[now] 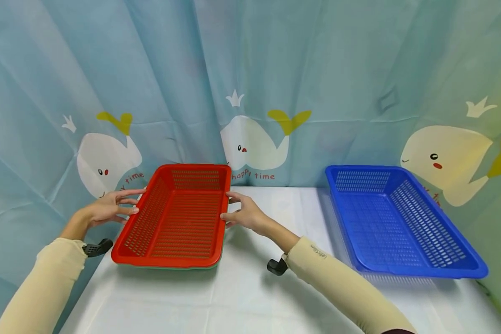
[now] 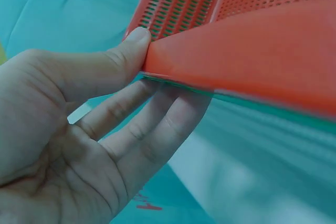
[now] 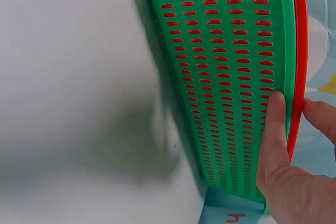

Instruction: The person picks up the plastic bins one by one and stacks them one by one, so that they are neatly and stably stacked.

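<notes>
A red perforated plastic basket [image 1: 183, 218] is nested inside a green one, whose slotted side wall [image 3: 226, 77] shows in the right wrist view. On the left long side, my left hand [image 1: 106, 208] grips the two rims, thumb on the red rim and several fingers under the green edge [image 2: 236, 99]. At the opposite side my right hand [image 1: 248, 213] pinches the rims. In its wrist view one digit lies against the green wall and another touches the red rim [image 3: 300, 51].
To the right stands a blue perforated basket [image 1: 388, 227], with a pale translucent basket [image 1: 394, 279] beneath it. A white cloth [image 1: 250, 297] covers the table. Behind it hangs a light blue curtain [image 1: 250, 60] printed with whales, reaching round both sides.
</notes>
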`<state>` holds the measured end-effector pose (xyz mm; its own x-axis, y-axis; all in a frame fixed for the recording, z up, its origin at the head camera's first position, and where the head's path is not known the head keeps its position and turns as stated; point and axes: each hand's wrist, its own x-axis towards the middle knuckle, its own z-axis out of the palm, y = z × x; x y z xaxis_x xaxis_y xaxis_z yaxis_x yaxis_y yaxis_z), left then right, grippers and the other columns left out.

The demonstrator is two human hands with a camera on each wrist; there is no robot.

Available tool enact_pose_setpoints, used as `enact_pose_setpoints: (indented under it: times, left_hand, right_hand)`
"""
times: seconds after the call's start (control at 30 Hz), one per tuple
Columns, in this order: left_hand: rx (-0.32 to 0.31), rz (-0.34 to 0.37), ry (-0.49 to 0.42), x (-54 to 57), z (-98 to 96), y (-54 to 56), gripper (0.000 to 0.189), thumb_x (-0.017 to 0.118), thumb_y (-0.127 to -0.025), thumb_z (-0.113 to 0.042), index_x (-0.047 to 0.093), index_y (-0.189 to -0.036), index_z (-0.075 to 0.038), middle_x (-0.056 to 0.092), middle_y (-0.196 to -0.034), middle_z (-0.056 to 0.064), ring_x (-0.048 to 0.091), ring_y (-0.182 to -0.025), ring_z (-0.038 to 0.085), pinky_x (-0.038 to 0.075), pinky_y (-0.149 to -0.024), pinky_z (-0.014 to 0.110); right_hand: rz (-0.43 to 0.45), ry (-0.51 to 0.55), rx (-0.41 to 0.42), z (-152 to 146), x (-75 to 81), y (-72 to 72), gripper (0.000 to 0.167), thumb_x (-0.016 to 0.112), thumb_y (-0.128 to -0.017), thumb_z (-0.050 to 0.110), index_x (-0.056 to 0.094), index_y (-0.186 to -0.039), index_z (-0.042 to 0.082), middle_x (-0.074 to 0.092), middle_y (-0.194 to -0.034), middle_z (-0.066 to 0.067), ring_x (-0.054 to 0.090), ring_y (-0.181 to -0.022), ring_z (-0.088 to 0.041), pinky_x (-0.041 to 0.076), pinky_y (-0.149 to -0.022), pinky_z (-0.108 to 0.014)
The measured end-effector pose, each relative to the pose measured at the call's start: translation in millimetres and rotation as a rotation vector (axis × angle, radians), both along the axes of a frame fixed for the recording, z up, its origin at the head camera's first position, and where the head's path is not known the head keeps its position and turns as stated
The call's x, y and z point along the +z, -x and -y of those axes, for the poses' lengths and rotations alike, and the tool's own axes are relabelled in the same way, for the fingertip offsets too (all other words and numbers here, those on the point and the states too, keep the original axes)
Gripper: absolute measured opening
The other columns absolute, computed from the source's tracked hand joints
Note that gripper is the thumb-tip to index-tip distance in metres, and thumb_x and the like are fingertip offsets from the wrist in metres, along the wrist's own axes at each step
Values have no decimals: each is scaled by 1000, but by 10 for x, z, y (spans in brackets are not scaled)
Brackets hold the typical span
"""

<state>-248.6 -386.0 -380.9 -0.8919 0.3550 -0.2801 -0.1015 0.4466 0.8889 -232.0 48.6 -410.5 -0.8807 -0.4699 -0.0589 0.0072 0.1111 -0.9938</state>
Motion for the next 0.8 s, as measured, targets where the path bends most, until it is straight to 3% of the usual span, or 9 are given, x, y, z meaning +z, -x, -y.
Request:
enact_pose_setpoints:
  times: [0.17,0.57,0.8]
  left_hand:
    - [-18,-1,-40,-10,-93,-8,81,70,-98,-8,21,-163,-2,46,-146,32,69,-104,27,62,-80,50]
    - [-32,-19,-63,-95,-416,-7,79,73,-96,-10,29,-162,-7,54,-139,27,70,-104,27,62,-80,52]
    - [-6,-14,-96,-152,-668,-7,78,75,-94,-10,34,-160,-10,58,-134,22,71,-101,27,63,-78,51]
  right_hand:
    - [6,-6,7,-109,-8,-14,77,73,-94,0,33,-160,4,44,-145,-23,74,-84,-25,63,-81,-41]
    - [30,-10,24,-484,34,-36,79,72,-93,-4,29,-159,0,42,-146,-29,73,-88,-26,62,-82,-44]
    - [47,-39,24,-748,107,-60,79,71,-93,-5,28,-159,-1,40,-148,-29,74,-85,-27,62,-84,-48]
